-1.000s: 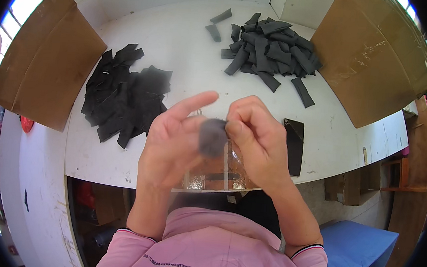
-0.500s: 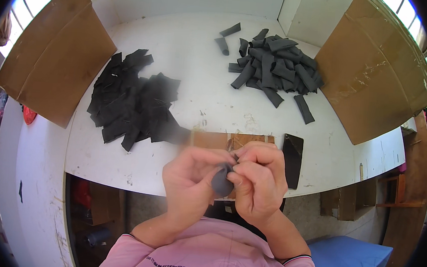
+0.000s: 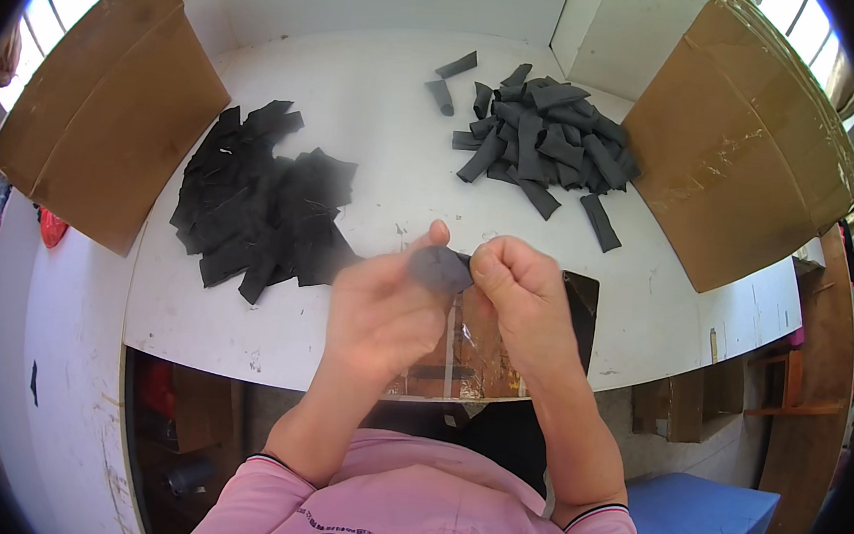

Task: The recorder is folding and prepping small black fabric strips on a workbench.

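A small dark grey fabric tube is stretched between my two hands above the front of the table. Its right end is pinched between the thumb and fingers of my right hand. My left hand, slightly blurred, holds the other end, with one fingertip sticking up past the cloth. How its remaining fingers sit is partly hidden. To the left lies a heap of flat black fabric pieces. A pile of dark grey fabric tubes lies at the far right, with a few loose ones around it.
Cardboard panels stand on the left and right of the white table. Below my hands, a brown taped cardboard piece lies at the front edge. A black phone is partly behind my right hand.
Both hands have moved up and away from my body with the fabric tube. The left hand's fingers have opened out from their curl, and the right hand now pinches the tube's right end.
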`<control>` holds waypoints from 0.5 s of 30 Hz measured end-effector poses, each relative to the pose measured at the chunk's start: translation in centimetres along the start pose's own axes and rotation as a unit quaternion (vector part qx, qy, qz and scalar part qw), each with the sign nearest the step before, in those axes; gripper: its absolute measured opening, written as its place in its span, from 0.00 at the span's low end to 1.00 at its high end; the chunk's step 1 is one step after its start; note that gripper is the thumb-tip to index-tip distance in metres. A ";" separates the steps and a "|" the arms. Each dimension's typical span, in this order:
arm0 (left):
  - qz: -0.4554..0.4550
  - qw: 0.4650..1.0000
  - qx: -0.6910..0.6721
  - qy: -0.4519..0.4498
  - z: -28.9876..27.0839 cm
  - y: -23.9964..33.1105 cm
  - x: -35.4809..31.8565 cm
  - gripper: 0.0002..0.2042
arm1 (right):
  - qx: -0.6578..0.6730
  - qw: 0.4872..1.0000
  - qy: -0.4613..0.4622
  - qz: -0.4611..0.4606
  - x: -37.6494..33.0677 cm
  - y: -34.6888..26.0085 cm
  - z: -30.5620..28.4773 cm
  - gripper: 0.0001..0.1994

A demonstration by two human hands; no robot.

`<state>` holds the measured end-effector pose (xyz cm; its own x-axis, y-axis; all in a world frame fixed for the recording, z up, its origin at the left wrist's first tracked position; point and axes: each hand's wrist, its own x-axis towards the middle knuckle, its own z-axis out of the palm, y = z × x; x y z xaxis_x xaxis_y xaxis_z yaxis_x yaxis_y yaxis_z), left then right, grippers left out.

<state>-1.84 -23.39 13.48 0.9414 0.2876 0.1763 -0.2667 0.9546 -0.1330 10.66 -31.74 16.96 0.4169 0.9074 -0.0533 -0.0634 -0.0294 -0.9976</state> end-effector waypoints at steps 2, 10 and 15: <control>-0.003 0.997 -0.047 0.053 -2.2 0.7 0.1 0.15 | 0.097 0.994 -0.014 0.041 0.0 2.9 -0.2 0.08; 0.060 0.963 -0.187 0.185 1.4 0.4 1.6 0.13 | 0.151 0.985 -0.071 0.038 1.6 1.5 -0.1 0.10; 0.072 0.967 -0.093 0.228 -2.0 0.5 0.7 0.11 | 0.212 0.967 -0.083 0.112 0.9 4.0 -0.3 0.10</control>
<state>-0.89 -22.89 11.63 0.9022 0.3110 -0.2988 -0.3991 0.8646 -0.3052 11.01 -31.14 12.90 0.2001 0.9542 -0.2224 -0.5168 -0.0900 -0.8514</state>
